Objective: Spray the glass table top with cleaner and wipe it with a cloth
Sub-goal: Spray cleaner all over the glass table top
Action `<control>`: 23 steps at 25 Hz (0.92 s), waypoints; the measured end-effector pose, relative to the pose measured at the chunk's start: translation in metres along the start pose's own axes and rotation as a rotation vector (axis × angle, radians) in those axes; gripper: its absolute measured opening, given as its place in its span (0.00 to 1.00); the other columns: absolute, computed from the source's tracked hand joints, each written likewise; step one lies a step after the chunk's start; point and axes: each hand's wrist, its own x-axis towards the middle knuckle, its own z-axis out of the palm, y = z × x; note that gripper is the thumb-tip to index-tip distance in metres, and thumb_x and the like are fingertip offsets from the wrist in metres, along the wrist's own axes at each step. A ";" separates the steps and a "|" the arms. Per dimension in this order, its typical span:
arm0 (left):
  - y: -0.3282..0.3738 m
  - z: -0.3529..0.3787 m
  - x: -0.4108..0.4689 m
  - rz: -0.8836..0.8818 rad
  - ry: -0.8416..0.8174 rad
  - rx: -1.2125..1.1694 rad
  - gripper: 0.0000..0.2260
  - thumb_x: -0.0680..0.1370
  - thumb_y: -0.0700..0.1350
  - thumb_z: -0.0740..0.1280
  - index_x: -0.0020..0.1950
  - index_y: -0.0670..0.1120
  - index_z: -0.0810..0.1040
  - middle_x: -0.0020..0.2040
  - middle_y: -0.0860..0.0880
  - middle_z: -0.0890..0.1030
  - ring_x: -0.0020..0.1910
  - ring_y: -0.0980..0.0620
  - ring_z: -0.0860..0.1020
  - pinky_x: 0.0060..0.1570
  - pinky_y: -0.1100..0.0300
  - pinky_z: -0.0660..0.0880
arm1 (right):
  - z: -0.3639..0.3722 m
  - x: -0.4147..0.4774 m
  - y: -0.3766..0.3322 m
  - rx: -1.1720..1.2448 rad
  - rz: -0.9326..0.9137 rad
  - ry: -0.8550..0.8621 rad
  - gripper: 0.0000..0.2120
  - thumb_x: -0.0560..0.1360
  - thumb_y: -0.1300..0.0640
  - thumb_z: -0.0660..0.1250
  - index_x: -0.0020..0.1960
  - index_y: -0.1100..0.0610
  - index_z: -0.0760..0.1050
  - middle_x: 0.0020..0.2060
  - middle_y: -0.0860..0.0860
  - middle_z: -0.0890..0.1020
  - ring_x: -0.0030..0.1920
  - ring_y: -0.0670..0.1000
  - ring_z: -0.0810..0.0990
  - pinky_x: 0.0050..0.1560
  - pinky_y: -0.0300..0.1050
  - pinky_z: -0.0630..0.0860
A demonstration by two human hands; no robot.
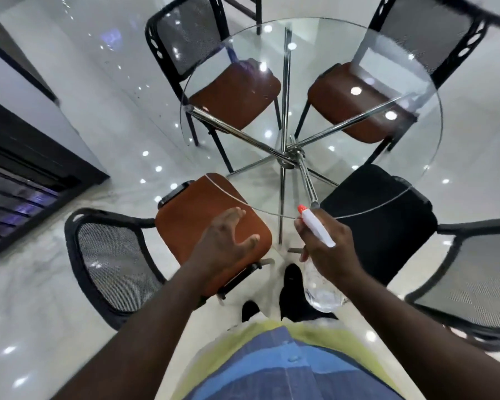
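A round glass table top (344,33) on crossed chrome legs (289,154) fills the upper middle of the head view. My right hand (326,243) grips a clear spray bottle (322,295) with a white trigger head and an orange nozzle (301,209). The nozzle points toward the table's near edge. My left hand (225,238) hovers with fingers spread above a brown chair seat, holding nothing. No cloth shows anywhere.
Several black mesh-backed chairs surround the table: brown seats at far left (237,96), far right (355,105) and near left (191,215), a black seat (387,226) at near right. A dark cabinet (26,174) stands at the left on the glossy white floor.
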 end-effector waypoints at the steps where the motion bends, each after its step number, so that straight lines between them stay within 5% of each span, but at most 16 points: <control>1: 0.001 0.003 0.006 -0.020 -0.028 0.023 0.34 0.78 0.61 0.70 0.80 0.47 0.68 0.80 0.48 0.68 0.79 0.53 0.63 0.75 0.64 0.56 | 0.001 0.014 0.005 0.004 0.018 -0.008 0.07 0.82 0.58 0.73 0.46 0.57 0.78 0.33 0.57 0.82 0.24 0.59 0.83 0.27 0.55 0.80; 10: -0.030 0.036 0.083 -0.093 -0.232 0.249 0.41 0.80 0.62 0.65 0.85 0.46 0.51 0.86 0.48 0.50 0.84 0.50 0.49 0.81 0.54 0.50 | 0.023 0.094 0.043 -0.106 0.118 -0.160 0.06 0.81 0.61 0.72 0.46 0.59 0.78 0.36 0.52 0.83 0.26 0.57 0.82 0.29 0.58 0.81; 14: -0.056 0.044 0.102 -0.139 -0.313 0.366 0.43 0.81 0.61 0.63 0.85 0.44 0.42 0.85 0.45 0.40 0.84 0.46 0.44 0.82 0.47 0.50 | 0.040 0.111 0.051 -0.239 0.117 -0.189 0.08 0.80 0.52 0.70 0.46 0.54 0.77 0.38 0.52 0.84 0.30 0.57 0.83 0.36 0.59 0.81; 19: -0.068 0.039 0.112 -0.168 -0.403 0.376 0.44 0.81 0.60 0.64 0.85 0.46 0.38 0.85 0.47 0.37 0.84 0.45 0.47 0.81 0.45 0.52 | 0.063 0.130 0.045 -0.302 0.144 -0.221 0.08 0.81 0.49 0.69 0.44 0.50 0.75 0.40 0.51 0.84 0.33 0.56 0.83 0.48 0.47 0.82; 23: -0.075 0.029 0.120 -0.153 -0.458 0.412 0.44 0.81 0.62 0.63 0.85 0.48 0.39 0.85 0.51 0.38 0.84 0.45 0.53 0.79 0.43 0.56 | 0.074 0.145 0.038 -0.287 0.167 -0.230 0.12 0.77 0.41 0.65 0.46 0.49 0.76 0.38 0.52 0.83 0.32 0.57 0.83 0.37 0.60 0.82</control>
